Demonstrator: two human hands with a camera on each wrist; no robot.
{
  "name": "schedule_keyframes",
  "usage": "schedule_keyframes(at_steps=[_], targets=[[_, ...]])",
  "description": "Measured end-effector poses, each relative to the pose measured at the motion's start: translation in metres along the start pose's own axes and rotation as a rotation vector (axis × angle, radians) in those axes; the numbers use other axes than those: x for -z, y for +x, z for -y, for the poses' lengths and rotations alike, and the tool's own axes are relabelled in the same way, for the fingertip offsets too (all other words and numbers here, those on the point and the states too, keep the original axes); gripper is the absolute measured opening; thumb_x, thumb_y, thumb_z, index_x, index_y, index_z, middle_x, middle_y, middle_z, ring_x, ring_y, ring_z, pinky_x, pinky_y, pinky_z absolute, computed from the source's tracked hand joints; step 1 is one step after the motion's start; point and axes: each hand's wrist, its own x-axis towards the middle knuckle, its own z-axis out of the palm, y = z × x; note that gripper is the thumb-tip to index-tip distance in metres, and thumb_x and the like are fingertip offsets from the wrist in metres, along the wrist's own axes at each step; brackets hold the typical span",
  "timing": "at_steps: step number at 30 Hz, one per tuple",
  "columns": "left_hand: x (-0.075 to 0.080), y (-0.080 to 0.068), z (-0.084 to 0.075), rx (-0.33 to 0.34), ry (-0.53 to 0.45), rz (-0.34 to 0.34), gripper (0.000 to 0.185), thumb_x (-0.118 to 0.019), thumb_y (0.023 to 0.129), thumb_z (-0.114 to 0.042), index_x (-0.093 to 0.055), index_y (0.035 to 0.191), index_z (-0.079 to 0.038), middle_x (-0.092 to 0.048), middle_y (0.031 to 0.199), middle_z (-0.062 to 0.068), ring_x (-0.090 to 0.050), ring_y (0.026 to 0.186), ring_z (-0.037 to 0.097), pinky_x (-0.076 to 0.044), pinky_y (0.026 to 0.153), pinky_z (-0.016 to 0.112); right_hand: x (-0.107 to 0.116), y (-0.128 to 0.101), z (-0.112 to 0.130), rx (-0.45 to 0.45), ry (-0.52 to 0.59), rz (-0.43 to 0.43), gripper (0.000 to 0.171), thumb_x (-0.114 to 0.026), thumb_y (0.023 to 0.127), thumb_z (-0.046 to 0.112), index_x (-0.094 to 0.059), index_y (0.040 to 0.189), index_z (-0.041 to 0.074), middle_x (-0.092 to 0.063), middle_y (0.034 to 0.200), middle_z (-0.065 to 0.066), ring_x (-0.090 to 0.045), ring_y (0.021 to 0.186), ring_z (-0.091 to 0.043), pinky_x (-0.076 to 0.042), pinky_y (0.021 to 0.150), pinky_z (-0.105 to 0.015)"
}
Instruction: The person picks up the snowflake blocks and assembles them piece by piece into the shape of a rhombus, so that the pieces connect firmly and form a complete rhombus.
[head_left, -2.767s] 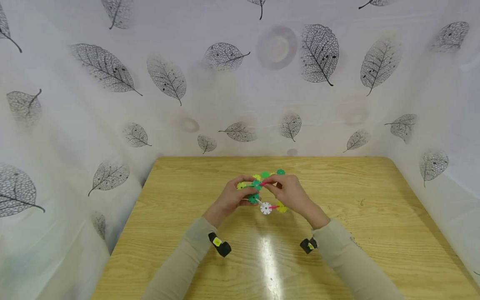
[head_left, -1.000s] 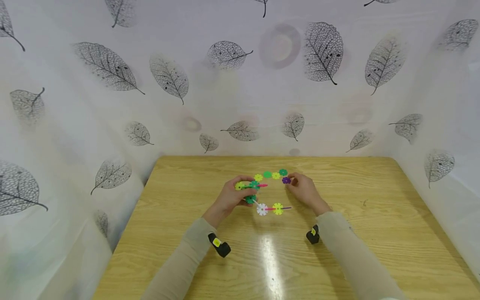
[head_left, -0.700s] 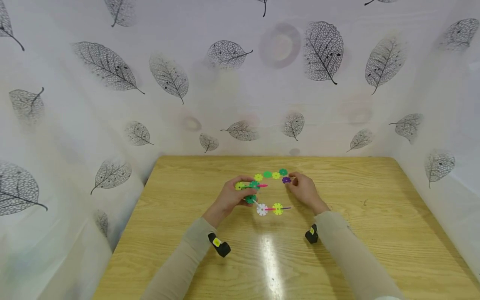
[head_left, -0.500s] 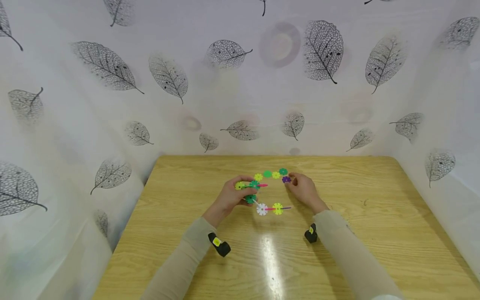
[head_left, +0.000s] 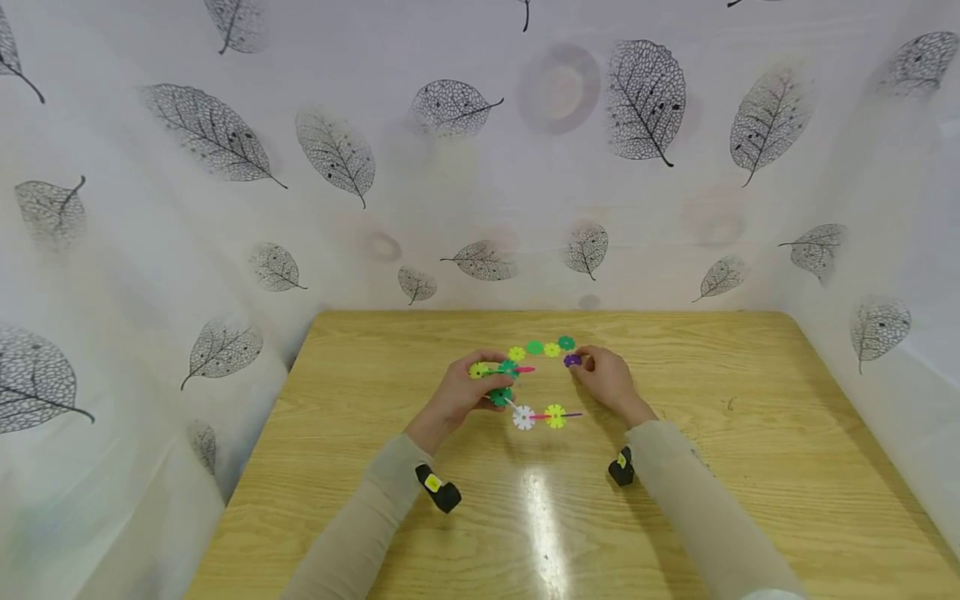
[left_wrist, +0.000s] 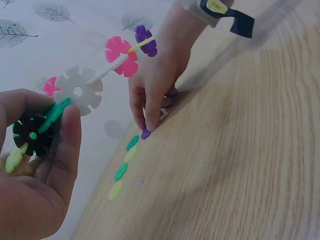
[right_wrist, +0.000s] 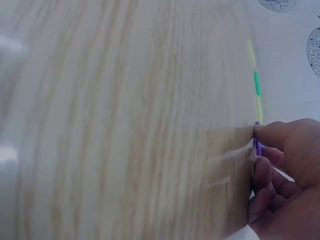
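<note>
My left hand [head_left: 489, 383] grips a chain of plastic snowflake discs [head_left: 523, 416] a little above the table: green and yellow discs in the fingers, then white, yellow and purple pieces sticking out to the right. In the left wrist view the chain's white disc [left_wrist: 77, 91] and pink disc [left_wrist: 121, 49] stand out from my left hand [left_wrist: 55, 135]. My right hand [head_left: 583, 364] is at the table top and pinches a loose purple disc [head_left: 572, 360], which also shows as the purple disc [right_wrist: 257, 145] between thumb and fingers and as the purple disc [left_wrist: 145, 133].
A short row of loose yellow and green discs [head_left: 542, 348] lies on the wooden table [head_left: 750, 433] just left of the purple one. White leaf-printed curtains [head_left: 225, 208] close in the back and both sides. Wrist cameras [head_left: 441, 492] sit under both sleeves.
Earlier both hands were together on the disc chain. The right hand has let go and moved right to the purple disc on the table; over the last second almost nothing moved.
</note>
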Motion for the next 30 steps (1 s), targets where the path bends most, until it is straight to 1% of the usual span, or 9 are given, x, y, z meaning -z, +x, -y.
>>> schedule_keyframes(at_steps=[3, 5, 9, 12, 17, 20, 24, 27, 30], targets=[[0.0, -0.001, -0.001, 0.003, -0.006, -0.002, 0.037, -0.073, 0.098, -0.007, -0.063, 0.133, -0.005, -0.074, 0.081, 0.001, -0.073, 0.068, 0.012, -0.065, 0.063, 0.028, 0.0, 0.0, 0.0, -0.009, 0.017, -0.009, 0.036, -0.069, 0.1, 0.019, -0.067, 0.128, -0.004, -0.066, 0.09, -0.013, -0.056, 0.076, -0.022, -0.046, 0.067, -0.033], [0.001, -0.001, -0.002, 0.006, -0.01, -0.004, 0.037, -0.074, 0.098, -0.008, -0.063, 0.133, -0.005, -0.074, 0.081, 0.0, -0.073, 0.069, 0.012, -0.065, 0.063, 0.028, 0.0, 0.0, 0.001, -0.015, 0.029, -0.015, 0.035, -0.07, 0.1, 0.018, -0.066, 0.127, -0.005, -0.065, 0.091, -0.014, -0.056, 0.077, -0.023, -0.047, 0.068, -0.034], [0.001, -0.001, -0.003, 0.009, -0.005, -0.011, 0.037, -0.074, 0.099, -0.008, -0.063, 0.134, -0.005, -0.074, 0.082, 0.0, -0.074, 0.07, 0.012, -0.065, 0.063, 0.028, 0.001, -0.002, 0.003, -0.016, 0.057, -0.025, 0.033, -0.071, 0.099, 0.016, -0.064, 0.125, -0.004, -0.069, 0.099, -0.019, -0.064, 0.086, -0.03, -0.056, 0.075, -0.043], [0.002, 0.0, -0.003, 0.005, 0.0, -0.016, 0.037, -0.073, 0.099, -0.008, -0.063, 0.134, -0.005, -0.074, 0.082, 0.0, -0.074, 0.071, 0.013, -0.066, 0.066, 0.03, 0.002, -0.004, 0.005, -0.013, 0.087, -0.034, 0.029, -0.07, 0.099, 0.013, -0.063, 0.123, -0.002, -0.071, 0.107, -0.022, -0.068, 0.094, -0.034, -0.059, 0.083, -0.05], [0.003, 0.0, -0.004, 0.003, -0.003, -0.028, 0.038, -0.073, 0.099, -0.007, -0.063, 0.135, -0.005, -0.073, 0.085, 0.001, -0.074, 0.071, 0.013, -0.066, 0.066, 0.031, 0.004, -0.006, 0.007, -0.01, 0.171, -0.035, 0.022, -0.067, 0.099, 0.007, -0.064, 0.118, -0.002, -0.073, 0.108, -0.023, -0.071, 0.098, -0.037, -0.061, 0.086, -0.05], [0.003, 0.0, -0.005, 0.005, -0.006, -0.031, 0.039, -0.073, 0.098, -0.006, -0.063, 0.136, -0.004, -0.073, 0.087, 0.002, -0.074, 0.071, 0.013, -0.066, 0.066, 0.031, 0.006, -0.007, 0.006, -0.018, 0.221, -0.026, 0.022, -0.067, 0.1, 0.006, -0.066, 0.119, -0.003, -0.074, 0.108, -0.024, -0.071, 0.101, -0.038, -0.062, 0.087, -0.047], [0.005, 0.001, -0.004, 0.005, 0.003, -0.024, 0.04, -0.073, 0.099, -0.007, -0.062, 0.137, -0.005, -0.074, 0.086, 0.002, -0.074, 0.071, 0.013, -0.068, 0.071, 0.037, 0.011, -0.008, 0.005, -0.04, 0.256, -0.01, 0.027, -0.066, 0.101, 0.009, -0.068, 0.124, -0.005, -0.074, 0.11, -0.024, -0.07, 0.101, -0.035, -0.06, 0.08, -0.034], [0.006, 0.0, -0.004, 0.002, 0.012, -0.019, 0.04, -0.073, 0.099, -0.008, -0.062, 0.137, -0.005, -0.075, 0.084, 0.001, -0.075, 0.072, 0.013, -0.068, 0.075, 0.041, 0.014, -0.009, 0.007, -0.046, 0.269, 0.003, 0.028, -0.064, 0.102, 0.01, -0.069, 0.125, -0.005, -0.073, 0.108, -0.023, -0.07, 0.091, -0.029, -0.057, 0.071, -0.025], [0.006, 0.0, -0.004, 0.0, 0.016, -0.018, 0.04, -0.073, 0.099, -0.009, -0.062, 0.138, -0.005, -0.075, 0.085, 0.001, -0.075, 0.072, 0.013, -0.068, 0.076, 0.042, 0.017, -0.009, 0.011, -0.047, 0.293, 0.013, 0.026, -0.064, 0.102, 0.01, -0.07, 0.123, -0.005, -0.073, 0.104, -0.021, -0.069, 0.078, -0.022, -0.054, 0.062, -0.021]])
